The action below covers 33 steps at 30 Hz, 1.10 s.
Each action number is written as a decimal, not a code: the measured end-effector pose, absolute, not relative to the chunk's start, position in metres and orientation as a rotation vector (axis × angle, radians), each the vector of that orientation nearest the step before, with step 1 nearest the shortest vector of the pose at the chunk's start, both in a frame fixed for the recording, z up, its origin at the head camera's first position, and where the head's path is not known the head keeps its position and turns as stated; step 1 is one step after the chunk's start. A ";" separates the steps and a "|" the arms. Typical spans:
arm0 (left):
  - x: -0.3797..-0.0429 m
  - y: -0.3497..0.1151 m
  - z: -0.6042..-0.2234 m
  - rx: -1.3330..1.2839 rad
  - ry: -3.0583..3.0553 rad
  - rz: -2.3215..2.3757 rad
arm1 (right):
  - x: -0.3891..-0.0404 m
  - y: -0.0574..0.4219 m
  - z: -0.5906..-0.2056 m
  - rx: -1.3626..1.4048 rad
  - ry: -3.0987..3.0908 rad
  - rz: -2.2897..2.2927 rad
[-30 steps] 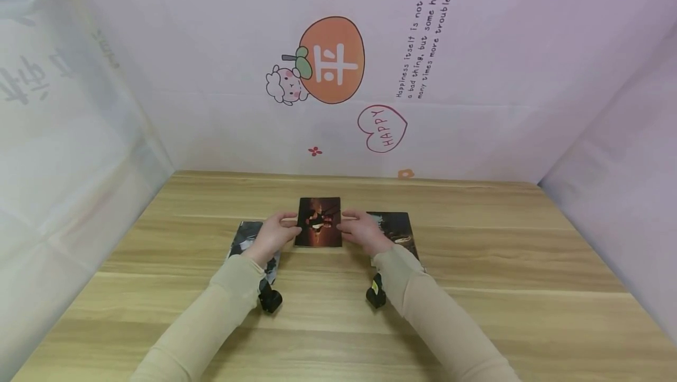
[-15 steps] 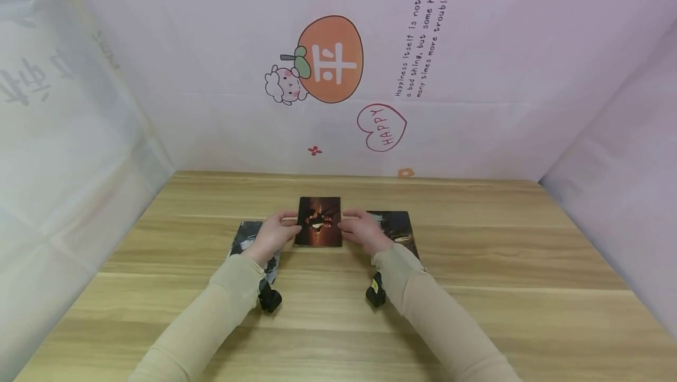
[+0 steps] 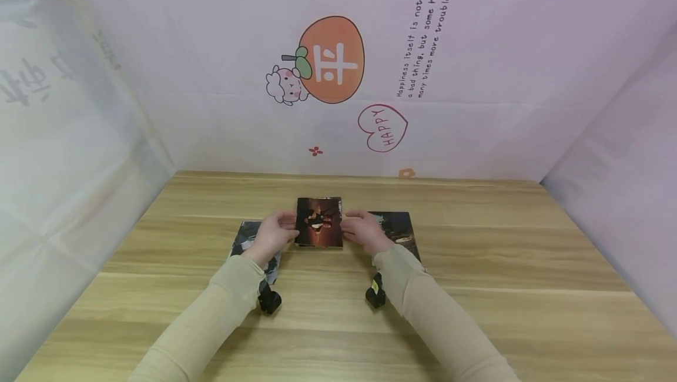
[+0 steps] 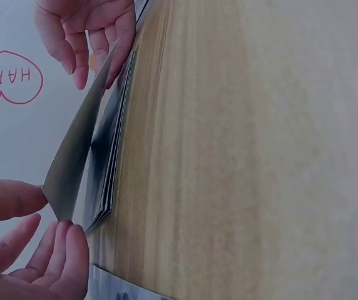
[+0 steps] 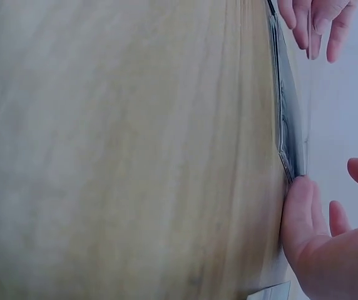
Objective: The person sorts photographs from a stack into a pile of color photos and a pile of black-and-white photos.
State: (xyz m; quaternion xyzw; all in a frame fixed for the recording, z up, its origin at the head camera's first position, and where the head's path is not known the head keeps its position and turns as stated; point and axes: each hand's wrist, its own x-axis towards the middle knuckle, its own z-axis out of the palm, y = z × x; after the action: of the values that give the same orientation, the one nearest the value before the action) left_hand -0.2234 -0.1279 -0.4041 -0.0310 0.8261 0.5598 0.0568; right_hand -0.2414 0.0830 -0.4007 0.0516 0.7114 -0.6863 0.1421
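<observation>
Brown-red picture card point(image 3: 319, 226) sits mid-desk point(image 3: 476, 264), tilted over a thin stack of cards point(image 4: 106, 165), gap widest at its left end. Our left hand point(image 3: 273, 235) is nearly closed, pinching that left edge between thumb and fingertips. Our right hand point(image 3: 364, 232) is loosely open at the opposite edge, thumb clear, gripping nothing; we can't tell if its fingertips touch card or stack. Either side we've got a grey picture card point(image 3: 245, 238) partly under the left wrist and a dark picture card point(image 3: 399, 229) partly behind the right. Printed backdrop point(image 3: 222, 135) stands behind the desk.
</observation>
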 end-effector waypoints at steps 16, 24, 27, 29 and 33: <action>-0.221 -0.130 -0.405 -0.121 2.527 1.679 | -0.237 0.083 -0.400 0.146 2.166 -1.875; -0.215 -0.129 -0.403 -0.130 2.520 1.690 | -0.230 0.086 -0.397 0.077 2.182 -1.841; -0.210 -0.127 -0.403 -0.116 2.511 1.689 | -0.227 0.089 -0.396 0.038 2.186 -1.824; -0.207 -0.125 -0.402 -0.110 2.512 1.673 | -0.224 0.093 -0.396 0.021 2.191 -1.812; -0.203 -0.120 -0.402 -0.089 2.517 1.663 | -0.220 0.100 -0.396 0.004 2.197 -1.802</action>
State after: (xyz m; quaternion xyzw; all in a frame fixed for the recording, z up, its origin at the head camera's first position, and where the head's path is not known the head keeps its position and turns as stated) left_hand -0.2030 -0.1201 -0.4022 -0.0294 0.8324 0.5499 0.0617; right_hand -0.2202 0.0998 -0.3959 0.0014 0.7645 -0.6271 0.1492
